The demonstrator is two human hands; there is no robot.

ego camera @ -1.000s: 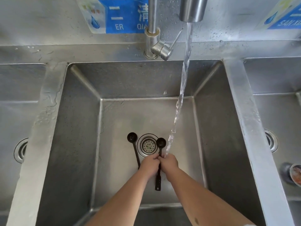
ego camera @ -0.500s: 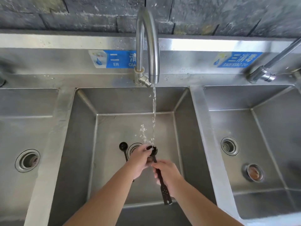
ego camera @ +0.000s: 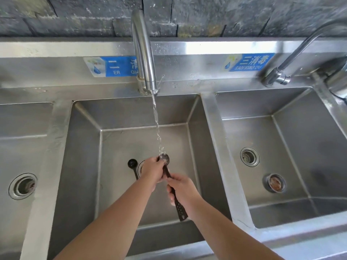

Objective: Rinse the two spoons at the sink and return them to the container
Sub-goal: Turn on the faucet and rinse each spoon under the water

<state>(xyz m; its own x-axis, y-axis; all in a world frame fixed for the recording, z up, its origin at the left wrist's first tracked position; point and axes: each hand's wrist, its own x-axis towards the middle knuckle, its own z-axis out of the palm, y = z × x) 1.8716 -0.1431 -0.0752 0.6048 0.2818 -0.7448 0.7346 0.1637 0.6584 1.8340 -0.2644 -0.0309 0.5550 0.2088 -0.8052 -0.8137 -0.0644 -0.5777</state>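
Note:
A dark long-handled spoon [ego camera: 180,211] is held over the middle sink basin [ego camera: 120,143]. My right hand [ego camera: 183,189] grips its handle. My left hand [ego camera: 153,170] wraps around the spoon just below its bowl [ego camera: 164,158]. Water from the curved tap [ego camera: 143,53] falls onto the bowl. A second dark spoon [ego camera: 132,163] lies on the basin floor to the left of my hands; my left hand and forearm hide part of its handle. No container is in view.
Left basin with a drain [ego camera: 23,186] and right basin with a drain [ego camera: 249,157] and a loose round strainer [ego camera: 276,182] flank the middle one. A second tap [ego camera: 293,59] stands at the back right. Steel dividers separate the basins.
The spoon has been lifted off the basin floor into the water stream. My left hand slid up to the bowl, my right hand down the handle. The view pulled back and up.

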